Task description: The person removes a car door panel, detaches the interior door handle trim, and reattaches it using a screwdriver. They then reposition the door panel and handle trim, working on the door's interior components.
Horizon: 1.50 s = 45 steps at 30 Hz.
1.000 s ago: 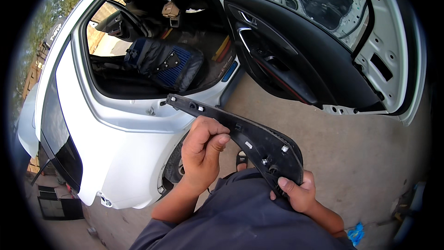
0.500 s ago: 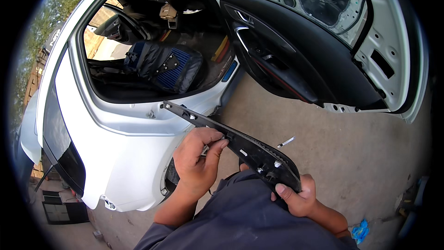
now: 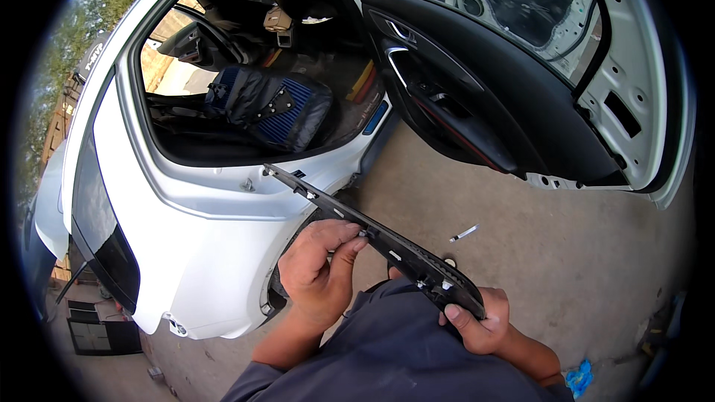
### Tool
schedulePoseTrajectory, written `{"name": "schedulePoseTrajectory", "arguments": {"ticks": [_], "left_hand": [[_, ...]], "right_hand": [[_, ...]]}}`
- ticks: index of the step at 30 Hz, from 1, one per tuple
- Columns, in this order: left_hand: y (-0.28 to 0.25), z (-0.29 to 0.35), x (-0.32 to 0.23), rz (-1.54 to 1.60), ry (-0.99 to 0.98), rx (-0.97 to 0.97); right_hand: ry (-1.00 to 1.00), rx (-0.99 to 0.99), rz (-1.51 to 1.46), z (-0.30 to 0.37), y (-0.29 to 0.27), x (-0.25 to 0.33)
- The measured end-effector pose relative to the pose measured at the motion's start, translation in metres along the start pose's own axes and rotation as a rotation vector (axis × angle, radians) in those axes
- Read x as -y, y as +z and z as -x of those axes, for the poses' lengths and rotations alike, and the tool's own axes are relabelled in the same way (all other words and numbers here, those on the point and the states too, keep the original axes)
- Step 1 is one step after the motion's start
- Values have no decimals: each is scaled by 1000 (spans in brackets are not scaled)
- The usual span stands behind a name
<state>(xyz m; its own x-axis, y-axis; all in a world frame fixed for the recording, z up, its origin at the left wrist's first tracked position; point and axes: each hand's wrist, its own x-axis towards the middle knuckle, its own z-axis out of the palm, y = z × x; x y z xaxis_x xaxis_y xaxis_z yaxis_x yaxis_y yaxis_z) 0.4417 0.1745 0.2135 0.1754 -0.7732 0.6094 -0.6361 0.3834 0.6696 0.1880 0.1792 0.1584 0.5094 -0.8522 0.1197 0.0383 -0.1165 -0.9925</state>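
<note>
A long, tapered black plastic trim panel is held in front of my body, its underside with several white clips facing up. My right hand grips the wide near end, thumb on top. Midway along the panel, my left hand pinches a small pale clip between thumb and index finger, at the panel's edge. The narrow far end reaches over the car's white rear body near the door opening.
The white car stands at left with its rear door swung out to the right. A dark bag with blue stripes lies inside. On the concrete floor are a small white stick-like object and a crumpled blue piece.
The panel has tilted slightly, its underside showing narrower. My left fingers stay at its edge, and the pinched clip now shows more clearly. My right hand keeps its grip.
</note>
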Motion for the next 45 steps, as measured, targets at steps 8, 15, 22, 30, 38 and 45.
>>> {"name": "schedulePoseTrajectory", "arguments": {"ticks": [8, 15, 22, 30, 38, 45], "left_hand": [[1, 0, -4, -17, -23, 11], [0, 7, -5, 13, -57, -12], [9, 13, -3, 129, -24, -152], [22, -7, -14, -58, 136, -38], [23, -14, -16, 77, 146, 20], [38, -14, -4, 940, -331, -173]], "right_hand": [[-46, 7, 23, -2, 0, -2], [-56, 10, 54, -2, 0, -6], [-50, 28, 87, -5, 4, -7], [219, 51, -434, -10, 3, -24], [302, 12, -992, -13, 0, -38], [316, 81, -1187, -19, 1, -51]]}}
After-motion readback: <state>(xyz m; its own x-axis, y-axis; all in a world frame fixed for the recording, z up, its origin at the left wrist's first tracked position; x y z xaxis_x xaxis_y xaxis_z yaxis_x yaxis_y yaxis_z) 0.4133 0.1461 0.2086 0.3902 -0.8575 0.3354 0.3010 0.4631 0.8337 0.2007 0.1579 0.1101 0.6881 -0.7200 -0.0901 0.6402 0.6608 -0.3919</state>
